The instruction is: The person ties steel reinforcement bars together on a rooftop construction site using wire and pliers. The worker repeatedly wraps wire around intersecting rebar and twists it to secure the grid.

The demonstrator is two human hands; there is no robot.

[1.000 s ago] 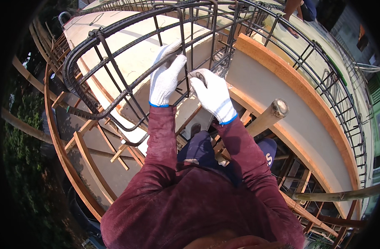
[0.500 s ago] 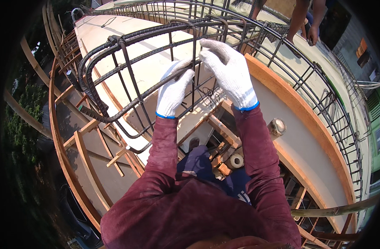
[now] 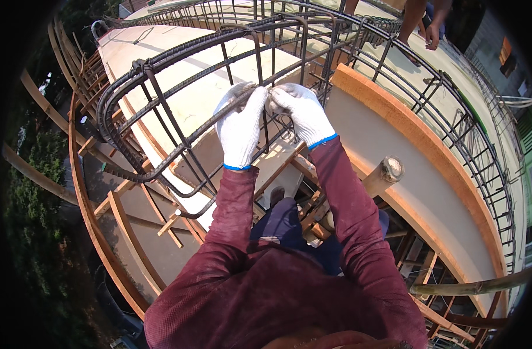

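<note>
Both my hands wear white knit gloves with blue cuffs. My left hand [image 3: 241, 125] is closed around a dark ribbed steel bar [image 3: 201, 131] of a curved rebar cage. Close beside it, my right hand [image 3: 298, 113] has its fingers pinched together where an upright stirrup [image 3: 266, 128] crosses that bar. The fingertips of the two hands nearly meet, and what the right fingers pinch is hidden. Thin loops of wire [image 3: 287, 132] hang below the right hand. Bent hooked bar ends [image 3: 123, 173] form the cage's left end.
A curved form with orange-brown wooden edges [image 3: 417, 116] sweeps away to the right. A cut bamboo post [image 3: 388, 171] rises beside my right forearm. Wooden framing [image 3: 129, 238] and a drop lie left. Another person's hand [image 3: 432, 38] and legs show at the top right.
My right hand has come down and left, closing its spread fingers beside the left hand. The left hand has shifted slightly along the bar, and my view has moved a little.
</note>
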